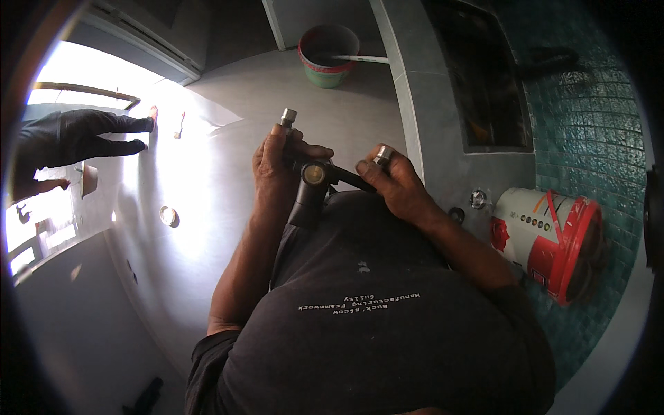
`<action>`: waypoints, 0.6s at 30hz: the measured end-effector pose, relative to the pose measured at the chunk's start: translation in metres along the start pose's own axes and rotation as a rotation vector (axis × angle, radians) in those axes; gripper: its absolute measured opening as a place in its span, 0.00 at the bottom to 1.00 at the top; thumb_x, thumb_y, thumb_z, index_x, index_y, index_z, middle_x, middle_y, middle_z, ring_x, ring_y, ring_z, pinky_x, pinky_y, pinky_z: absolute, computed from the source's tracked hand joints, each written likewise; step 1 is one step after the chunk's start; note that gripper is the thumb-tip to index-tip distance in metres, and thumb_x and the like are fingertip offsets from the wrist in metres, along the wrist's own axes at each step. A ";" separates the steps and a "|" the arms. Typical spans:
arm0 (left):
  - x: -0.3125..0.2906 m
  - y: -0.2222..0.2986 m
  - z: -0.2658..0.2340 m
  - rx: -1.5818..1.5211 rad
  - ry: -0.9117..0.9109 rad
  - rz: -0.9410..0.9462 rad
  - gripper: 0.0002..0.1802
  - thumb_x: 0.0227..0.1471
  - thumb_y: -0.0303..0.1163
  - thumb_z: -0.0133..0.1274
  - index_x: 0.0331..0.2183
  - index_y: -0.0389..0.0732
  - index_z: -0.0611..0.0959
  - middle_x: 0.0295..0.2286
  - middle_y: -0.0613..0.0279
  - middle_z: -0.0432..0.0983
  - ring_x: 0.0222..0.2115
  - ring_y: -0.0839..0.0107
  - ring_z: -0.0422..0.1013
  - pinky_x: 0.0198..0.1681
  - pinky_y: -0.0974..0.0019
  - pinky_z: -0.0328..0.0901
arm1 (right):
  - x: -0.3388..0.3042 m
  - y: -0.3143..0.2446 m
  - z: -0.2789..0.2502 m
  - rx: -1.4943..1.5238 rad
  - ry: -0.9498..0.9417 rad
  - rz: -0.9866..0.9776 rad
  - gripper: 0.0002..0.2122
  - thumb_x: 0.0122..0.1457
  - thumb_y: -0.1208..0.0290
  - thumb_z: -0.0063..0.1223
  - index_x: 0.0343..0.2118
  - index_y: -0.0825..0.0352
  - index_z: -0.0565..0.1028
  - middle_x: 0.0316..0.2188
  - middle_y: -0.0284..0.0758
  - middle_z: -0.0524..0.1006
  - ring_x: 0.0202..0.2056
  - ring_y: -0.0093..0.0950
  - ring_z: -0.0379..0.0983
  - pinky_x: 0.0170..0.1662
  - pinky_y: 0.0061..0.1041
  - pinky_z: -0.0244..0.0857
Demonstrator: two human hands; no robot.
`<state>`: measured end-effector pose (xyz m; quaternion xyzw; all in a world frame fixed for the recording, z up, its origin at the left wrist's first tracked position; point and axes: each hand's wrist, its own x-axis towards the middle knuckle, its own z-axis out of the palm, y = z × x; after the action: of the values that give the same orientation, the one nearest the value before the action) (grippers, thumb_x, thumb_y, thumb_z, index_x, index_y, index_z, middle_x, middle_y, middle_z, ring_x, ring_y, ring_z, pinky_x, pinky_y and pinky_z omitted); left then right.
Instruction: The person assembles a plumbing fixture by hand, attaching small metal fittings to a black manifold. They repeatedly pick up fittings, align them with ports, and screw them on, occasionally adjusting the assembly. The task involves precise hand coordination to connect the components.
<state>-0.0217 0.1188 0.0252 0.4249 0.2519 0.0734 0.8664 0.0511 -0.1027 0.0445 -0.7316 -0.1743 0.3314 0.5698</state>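
The left hand (277, 155) is closed tight around the upper part of a black faucet fitting (309, 190), with a silver threaded end (288, 116) sticking out above the fingers, while the right hand (391, 180) is pinched shut on a second silver connector (382, 155) at the end of a dark arm that runs from the fitting's brass-coloured centre (315, 173). The fitting is held up in front of the person's chest, between both hands and above a pale grey bathtub surface (228, 173), touching nothing else that can be made out. As a judgement, the main risk is a slip: the grip on the small connector is only fingertip-deep, so a twist could let the piece drop onto the hard tub and chip it or dent the threads. Cross-threading is also possible if the parts meet at an angle. A gloved hand of another person (90, 135) rests on the tub rim to the left, well apart. A red and white bucket (553, 238) lies on its side by the teal tiled wall (595, 124), and a green bowl (327, 57) stands further off.
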 end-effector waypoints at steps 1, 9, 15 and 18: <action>0.003 -0.001 -0.001 -0.001 -0.009 -0.019 0.27 0.67 0.53 0.48 0.42 0.33 0.74 0.29 0.38 0.84 0.31 0.52 0.83 0.37 0.56 0.79 | 0.001 0.002 0.000 -0.005 0.001 -0.013 0.16 0.69 0.56 0.56 0.33 0.65 0.72 0.25 0.27 0.70 0.29 0.21 0.66 0.36 0.27 0.62; 0.016 0.022 0.006 0.175 -0.103 0.038 0.27 0.67 0.51 0.48 0.41 0.31 0.74 0.27 0.39 0.83 0.30 0.53 0.83 0.37 0.59 0.77 | 0.009 -0.020 -0.024 0.205 -0.105 0.228 0.22 0.70 0.48 0.52 0.41 0.68 0.77 0.29 0.31 0.76 0.30 0.19 0.71 0.35 0.24 0.66; 0.029 0.048 0.029 0.415 -0.405 -0.080 0.31 0.66 0.56 0.47 0.42 0.31 0.76 0.27 0.44 0.83 0.31 0.58 0.83 0.38 0.62 0.76 | 0.026 -0.059 -0.055 -0.376 -0.805 0.347 0.25 0.69 0.49 0.54 0.51 0.72 0.77 0.31 0.37 0.81 0.28 0.25 0.77 0.33 0.28 0.72; 0.050 0.052 0.041 0.559 -0.549 0.021 0.34 0.65 0.58 0.48 0.43 0.30 0.76 0.26 0.44 0.83 0.31 0.58 0.83 0.40 0.61 0.76 | 0.035 -0.065 -0.056 -0.391 -0.946 0.412 0.25 0.69 0.48 0.53 0.51 0.71 0.76 0.29 0.36 0.79 0.28 0.25 0.77 0.32 0.28 0.72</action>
<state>0.0462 0.1401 0.0680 0.6508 0.0168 -0.1057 0.7517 0.1226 -0.1017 0.1033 -0.6139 -0.3228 0.6902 0.2062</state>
